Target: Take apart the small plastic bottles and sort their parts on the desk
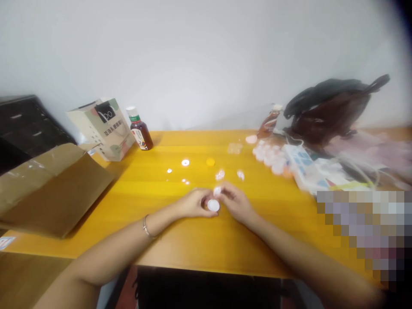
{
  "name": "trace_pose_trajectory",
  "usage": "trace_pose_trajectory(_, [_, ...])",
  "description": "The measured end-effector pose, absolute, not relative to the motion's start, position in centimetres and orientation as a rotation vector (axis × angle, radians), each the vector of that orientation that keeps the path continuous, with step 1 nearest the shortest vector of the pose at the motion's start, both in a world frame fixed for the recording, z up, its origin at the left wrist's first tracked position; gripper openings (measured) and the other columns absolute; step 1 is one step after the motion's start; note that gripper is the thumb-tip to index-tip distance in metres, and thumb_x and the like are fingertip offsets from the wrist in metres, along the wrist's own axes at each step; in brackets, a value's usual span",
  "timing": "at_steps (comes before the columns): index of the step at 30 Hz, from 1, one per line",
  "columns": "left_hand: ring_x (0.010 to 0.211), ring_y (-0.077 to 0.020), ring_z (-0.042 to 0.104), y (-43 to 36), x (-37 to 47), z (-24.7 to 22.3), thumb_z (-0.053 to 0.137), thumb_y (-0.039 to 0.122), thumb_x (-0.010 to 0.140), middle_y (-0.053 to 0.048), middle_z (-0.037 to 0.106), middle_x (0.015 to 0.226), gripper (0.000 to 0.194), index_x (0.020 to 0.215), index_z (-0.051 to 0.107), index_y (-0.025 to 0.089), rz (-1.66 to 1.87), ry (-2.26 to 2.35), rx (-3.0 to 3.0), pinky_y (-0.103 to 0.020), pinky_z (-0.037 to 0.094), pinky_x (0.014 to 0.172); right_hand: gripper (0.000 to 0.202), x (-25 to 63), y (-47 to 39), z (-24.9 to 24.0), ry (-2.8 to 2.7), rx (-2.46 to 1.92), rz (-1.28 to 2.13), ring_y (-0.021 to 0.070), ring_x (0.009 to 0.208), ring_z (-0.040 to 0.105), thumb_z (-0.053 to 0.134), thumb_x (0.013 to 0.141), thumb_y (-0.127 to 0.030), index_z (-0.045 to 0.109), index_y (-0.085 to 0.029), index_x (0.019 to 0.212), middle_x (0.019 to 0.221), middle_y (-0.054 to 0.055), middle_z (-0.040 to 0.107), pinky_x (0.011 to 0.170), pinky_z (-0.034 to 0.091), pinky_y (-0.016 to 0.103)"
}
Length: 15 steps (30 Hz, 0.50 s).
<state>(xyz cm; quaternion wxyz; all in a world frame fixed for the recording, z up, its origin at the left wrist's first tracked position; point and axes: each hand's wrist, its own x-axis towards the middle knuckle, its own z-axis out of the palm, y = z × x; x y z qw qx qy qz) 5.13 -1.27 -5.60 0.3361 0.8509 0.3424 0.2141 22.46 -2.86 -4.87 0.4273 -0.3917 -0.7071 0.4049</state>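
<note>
My left hand (198, 203), with a bracelet (146, 227) on its wrist, curls around a round white piece (213, 205) like a small lid or dish. Close beside it, my right hand (234, 201) pinches a small whitish piece (217, 190), too blurred to name. Beyond the hands lie a white ring-like disc (185, 162), a yellow round lid (210, 162) and a small white piece (169, 171). Two clear, shiny small pieces, one nearer (219, 174) and one farther right (240, 174), rest past my right hand.
At the left stand an open cardboard box (48, 193), a printed paper bag (111, 128) and a dark red bottle (140, 133). On the right are a tilted cola-coloured bottle (269, 122), a cluster of pale round pieces (272, 156), a white-and-blue box (301, 165) and a dark bag (334, 107).
</note>
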Motion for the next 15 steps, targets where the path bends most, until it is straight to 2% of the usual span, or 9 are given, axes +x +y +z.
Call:
trace_pose_trajectory(4, [0.06, -0.0087, 0.047, -1.4, 5.2, -5.3, 0.062, 0.031, 0.068, 0.002, 0.053, 0.068, 0.022, 0.076, 0.051, 0.014, 0.568, 0.912, 2.301, -0.019, 0.035, 0.053, 0.011, 21.9, -3.1, -4.8, -1.731, -0.948, 1.199, 0.0143, 0.068, 0.053, 0.058, 0.073, -0.032, 0.056, -0.021, 0.071, 0.071, 0.0, 0.057, 0.066, 0.043, 0.028])
trace_pose_trajectory(9, [0.062, -0.0107, 0.046, -1.4, 5.1, -4.9, 0.067, 0.047, 0.063, 0.002, 0.052, 0.068, 0.038, 0.073, 0.048, 0.016, 0.579, 0.93, 2.35, -0.021, 0.035, 0.056, 0.024, 22.3, -2.1, -5.2, -1.431, -0.944, 1.348, 0.0132, 0.064, 0.056, 0.063, 0.069, -0.041, 0.049, -0.021, 0.069, 0.066, -0.002, 0.059, 0.067, 0.046, 0.029])
trace_pose_trajectory(15, [0.074, -0.0139, 0.048, -1.8, 4.7, -4.6, 0.068, 0.054, 0.058, -0.001, 0.055, 0.08, 0.046, 0.076, 0.048, 0.017, 0.561, 0.866, 2.39, -0.025, 0.036, 0.068, 0.026, 22.5, -1.4, -5.4, -1.363, -0.944, 1.398, 0.0122, 0.065, 0.057, 0.07, 0.063, -0.036, 0.051, -0.02, 0.07, 0.065, -0.003, 0.059, 0.069, 0.046, 0.028])
